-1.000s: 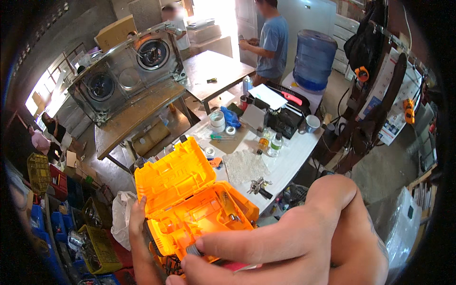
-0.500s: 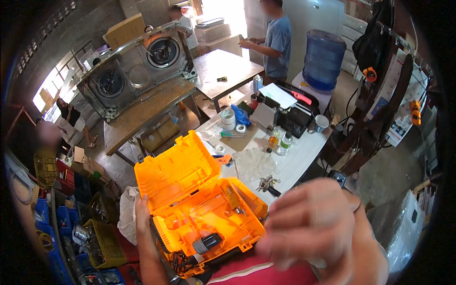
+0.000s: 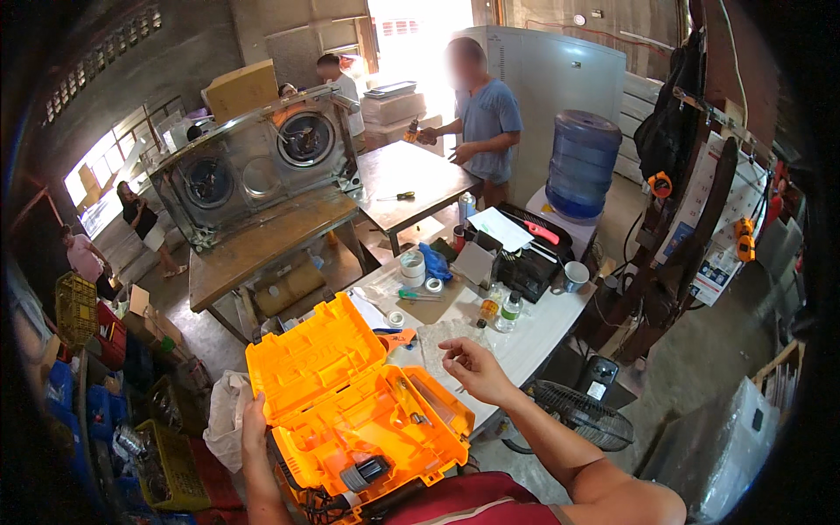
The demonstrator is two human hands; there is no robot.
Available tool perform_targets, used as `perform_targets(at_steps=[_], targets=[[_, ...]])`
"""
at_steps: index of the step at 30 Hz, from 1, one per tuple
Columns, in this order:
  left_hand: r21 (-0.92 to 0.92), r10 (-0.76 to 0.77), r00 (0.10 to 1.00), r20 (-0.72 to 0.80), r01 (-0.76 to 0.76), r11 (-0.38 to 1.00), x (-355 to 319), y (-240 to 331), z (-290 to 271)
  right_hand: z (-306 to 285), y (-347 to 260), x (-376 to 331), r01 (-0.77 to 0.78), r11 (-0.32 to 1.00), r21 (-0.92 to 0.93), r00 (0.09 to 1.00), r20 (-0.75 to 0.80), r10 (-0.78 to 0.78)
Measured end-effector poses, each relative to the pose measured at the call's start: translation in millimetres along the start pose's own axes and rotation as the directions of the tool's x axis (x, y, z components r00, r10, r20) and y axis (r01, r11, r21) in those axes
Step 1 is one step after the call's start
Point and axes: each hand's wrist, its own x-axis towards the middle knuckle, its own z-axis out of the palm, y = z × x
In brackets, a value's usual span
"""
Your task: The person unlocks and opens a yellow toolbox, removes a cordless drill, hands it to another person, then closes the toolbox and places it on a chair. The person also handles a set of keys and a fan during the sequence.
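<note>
Presently, left hand (image 3: 255, 420) is closed on the left edge of the open orange case (image 3: 385, 442), beside its lid (image 3: 315, 354); some fingers are hidden. Case sits near, against the person's body, with a black-and-grey cylinder (image 3: 366, 473) lying in its near part. Right hand (image 3: 477, 371) is loosely open, fingers bent, nothing visible in it, over the grey mat (image 3: 428, 339) on the white tabletop (image 3: 547, 324). Judgement: best to hold the case level with the left hand, since a tilt could roll the cylinder, and to keep the cable (image 3: 322, 506) at the near left corner off the rim. Labels: raised lettering inside lid, unclear; bottle (image 3: 508, 313), farther right, bears a green label; printed sheets (image 3: 716, 282) hang far right, too small to read.
</note>
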Motion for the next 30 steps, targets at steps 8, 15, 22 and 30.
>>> perform_targets(at_steps=[8, 15, 22, 30], targets=[[0.097, 0.04, 0.984, -0.176, -0.023, 0.995, -28, 21, 15, -37, 37, 63, 0.123, 0.981, -0.149, 0.99, -0.055, -0.133], [0.481, 0.104, 0.994, 0.036, -0.108, 0.87, -122, 72, 52, -75, 45, 241, -0.038, 0.667, -0.744, 0.998, -0.056, -0.005], [0.88, 0.261, 0.965, 0.004, -0.127, 0.458, -174, 67, 99, -64, 56, 374, -0.075, 0.333, -0.94, 0.879, 0.096, 0.468], [0.897, 0.324, 0.946, -0.031, -0.116, 0.426, -173, 57, 100, -28, 71, 412, -0.093, 0.357, -0.93, 0.933, 0.044, 0.358]])
